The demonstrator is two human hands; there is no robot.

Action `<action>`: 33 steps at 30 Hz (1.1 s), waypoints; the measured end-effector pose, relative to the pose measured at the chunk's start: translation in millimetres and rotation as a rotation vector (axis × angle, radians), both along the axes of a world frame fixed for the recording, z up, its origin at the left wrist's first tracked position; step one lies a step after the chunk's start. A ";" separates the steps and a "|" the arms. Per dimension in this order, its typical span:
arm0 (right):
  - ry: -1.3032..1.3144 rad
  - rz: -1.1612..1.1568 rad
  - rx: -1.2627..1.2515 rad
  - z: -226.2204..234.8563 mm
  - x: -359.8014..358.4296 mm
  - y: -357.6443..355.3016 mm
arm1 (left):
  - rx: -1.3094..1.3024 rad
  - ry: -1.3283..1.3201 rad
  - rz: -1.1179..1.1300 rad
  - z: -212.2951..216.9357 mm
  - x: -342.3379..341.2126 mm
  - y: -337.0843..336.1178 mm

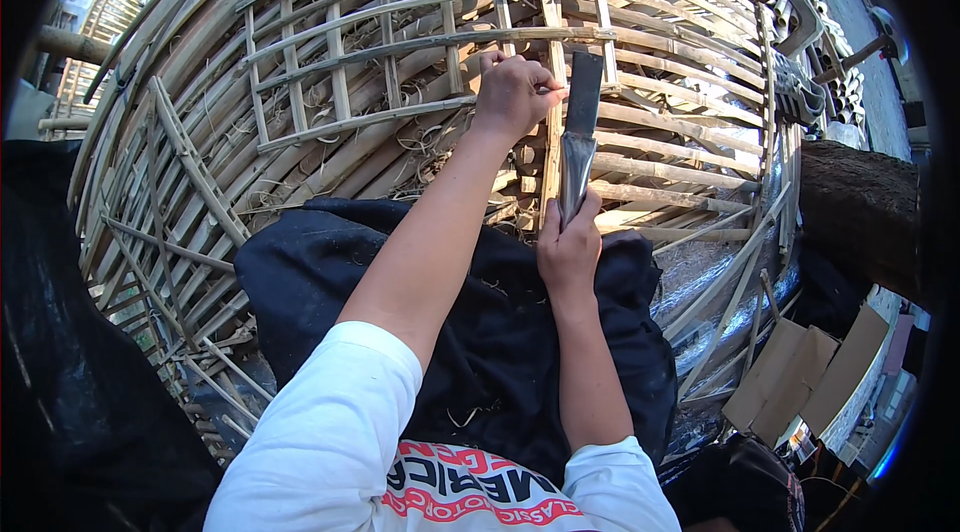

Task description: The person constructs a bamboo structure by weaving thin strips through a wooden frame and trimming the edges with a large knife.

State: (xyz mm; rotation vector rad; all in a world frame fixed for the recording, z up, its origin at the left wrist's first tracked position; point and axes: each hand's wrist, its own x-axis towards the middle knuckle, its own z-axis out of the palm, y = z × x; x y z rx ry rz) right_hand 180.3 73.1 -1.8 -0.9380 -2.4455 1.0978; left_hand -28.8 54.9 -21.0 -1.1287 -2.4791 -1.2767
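Note:
My right hand is closed round the grey, shiny handle of a flat knife, whose dark, blunt-ended blade points away from me. Forward and left of it, my left hand is closed, thumb and forefinger pinched against an upright bamboo strip. Whatever is between those fingers is too small or hidden to tell. The strip belongs to a bamboo lattice of crossed slats. Beside the strip, the blade lies over the lattice's lower right corner, apart from my left fingers.
Under the lattice lie many loose bamboo slats. A black cloth covers my lap. To the right are a thick log, a shoe and an open cardboard box. Slanting bamboo pieces stand at the left.

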 end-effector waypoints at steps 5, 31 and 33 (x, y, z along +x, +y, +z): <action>-0.057 0.009 0.028 -0.9 1.5 1.4 | 0.016 0.039 -0.004 -0.6 -0.1 1.1; -0.088 0.006 0.018 -1.4 -3.0 4.0 | 0.046 0.080 0.002 -9.6 -5.9 4.7; 0.000 -0.002 0.027 1.5 2.1 -2.1 | 0.027 0.023 0.000 -5.2 -1.7 1.2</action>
